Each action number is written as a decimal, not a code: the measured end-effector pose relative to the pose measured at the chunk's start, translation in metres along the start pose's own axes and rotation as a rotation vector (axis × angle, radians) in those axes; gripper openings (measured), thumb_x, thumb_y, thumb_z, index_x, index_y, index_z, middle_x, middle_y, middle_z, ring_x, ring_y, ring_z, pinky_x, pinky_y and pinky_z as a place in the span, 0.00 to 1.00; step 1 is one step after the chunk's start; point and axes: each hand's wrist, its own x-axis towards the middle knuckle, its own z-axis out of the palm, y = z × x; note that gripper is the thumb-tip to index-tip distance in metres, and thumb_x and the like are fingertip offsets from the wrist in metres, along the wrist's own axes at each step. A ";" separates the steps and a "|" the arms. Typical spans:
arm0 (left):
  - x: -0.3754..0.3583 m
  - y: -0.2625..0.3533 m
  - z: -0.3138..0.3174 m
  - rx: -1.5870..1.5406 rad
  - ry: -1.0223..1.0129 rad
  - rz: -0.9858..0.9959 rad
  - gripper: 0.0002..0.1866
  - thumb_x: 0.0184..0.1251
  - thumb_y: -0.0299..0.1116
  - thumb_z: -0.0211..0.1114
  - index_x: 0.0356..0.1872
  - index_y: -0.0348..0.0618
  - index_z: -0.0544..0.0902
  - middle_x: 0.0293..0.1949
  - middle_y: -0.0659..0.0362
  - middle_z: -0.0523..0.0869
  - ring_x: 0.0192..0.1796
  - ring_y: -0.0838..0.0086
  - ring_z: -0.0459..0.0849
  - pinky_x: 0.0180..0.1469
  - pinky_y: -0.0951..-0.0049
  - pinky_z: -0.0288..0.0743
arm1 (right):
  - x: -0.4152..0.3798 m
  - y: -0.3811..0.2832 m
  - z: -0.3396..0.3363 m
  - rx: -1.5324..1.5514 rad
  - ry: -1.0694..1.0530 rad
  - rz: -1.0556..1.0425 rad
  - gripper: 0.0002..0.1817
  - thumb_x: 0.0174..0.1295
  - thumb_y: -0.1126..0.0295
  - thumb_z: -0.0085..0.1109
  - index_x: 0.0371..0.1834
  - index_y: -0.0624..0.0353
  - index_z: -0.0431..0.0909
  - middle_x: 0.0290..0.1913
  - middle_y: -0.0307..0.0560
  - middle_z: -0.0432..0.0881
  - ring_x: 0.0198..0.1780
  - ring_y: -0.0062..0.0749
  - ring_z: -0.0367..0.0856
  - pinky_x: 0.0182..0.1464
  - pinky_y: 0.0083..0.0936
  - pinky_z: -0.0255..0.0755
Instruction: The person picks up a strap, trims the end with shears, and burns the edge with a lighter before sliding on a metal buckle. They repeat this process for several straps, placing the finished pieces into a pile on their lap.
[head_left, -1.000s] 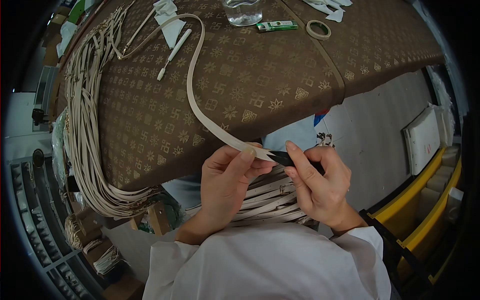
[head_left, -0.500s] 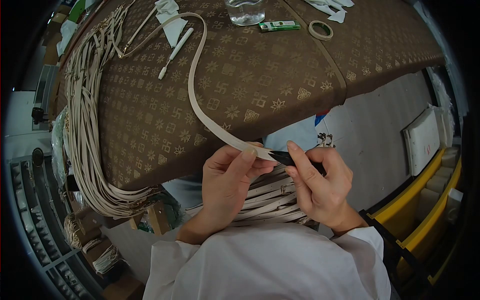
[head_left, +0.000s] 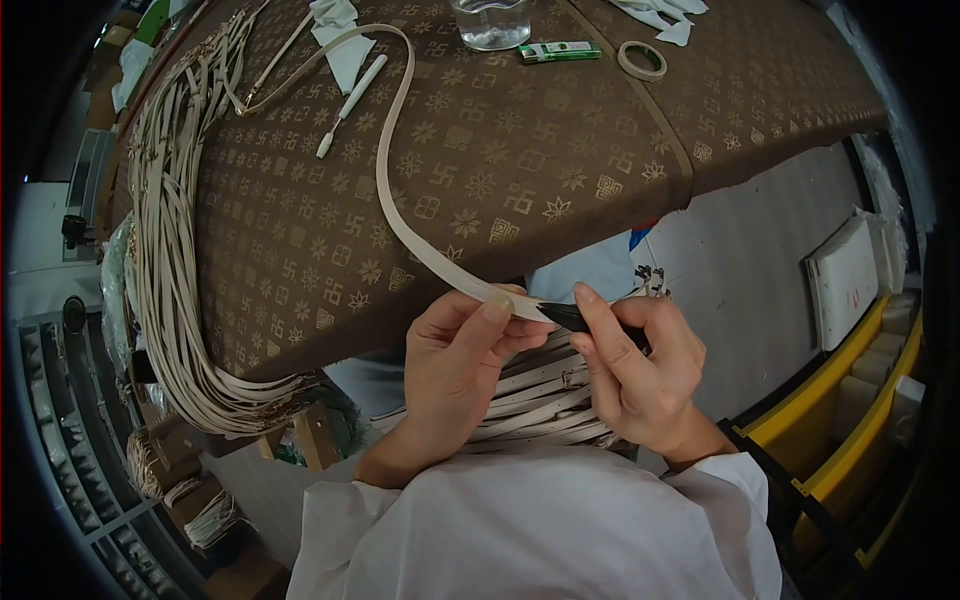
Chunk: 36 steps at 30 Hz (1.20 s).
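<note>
My left hand (head_left: 455, 365) pinches the near end of a long cream strap (head_left: 384, 190) that curves away across the brown patterned tablecloth (head_left: 520, 150). My right hand (head_left: 640, 370) grips a black pointed tool (head_left: 566, 315), whose tip touches the strap's end right beside my left thumb. Both hands hover just off the table's near edge, above a pile of finished cream straps with buckles (head_left: 535, 395) lying in my lap.
A thick bundle of cream straps (head_left: 175, 260) drapes over the table's left edge. On the table lie a white pen (head_left: 348, 105), white cloths (head_left: 335, 30), a glass jar (head_left: 487, 22), a green lighter (head_left: 555, 49) and a tape roll (head_left: 638, 60). Yellow bins (head_left: 860, 400) stand at right.
</note>
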 end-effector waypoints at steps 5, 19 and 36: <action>0.000 0.001 0.001 0.013 -0.001 0.012 0.08 0.64 0.26 0.52 0.38 0.33 0.76 0.40 0.51 0.79 0.40 0.69 0.81 0.44 0.71 0.78 | 0.001 0.001 0.001 -0.008 0.003 -0.012 0.20 0.42 0.78 0.62 0.43 0.63 0.78 0.24 0.44 0.70 0.22 0.28 0.68 0.22 0.19 0.63; 0.001 0.004 0.011 0.142 0.117 -0.042 0.09 0.63 0.28 0.53 0.37 0.34 0.77 0.32 0.53 0.82 0.33 0.72 0.83 0.38 0.75 0.80 | 0.007 0.008 -0.011 0.081 0.092 0.092 0.19 0.44 0.75 0.63 0.44 0.65 0.77 0.23 0.43 0.70 0.22 0.27 0.68 0.21 0.18 0.62; -0.002 0.003 0.004 0.120 0.032 0.004 0.09 0.62 0.25 0.53 0.38 0.31 0.78 0.36 0.52 0.81 0.37 0.69 0.82 0.42 0.72 0.79 | 0.003 0.001 -0.001 -0.027 0.002 -0.023 0.21 0.43 0.71 0.65 0.44 0.60 0.78 0.23 0.42 0.71 0.21 0.29 0.68 0.20 0.20 0.62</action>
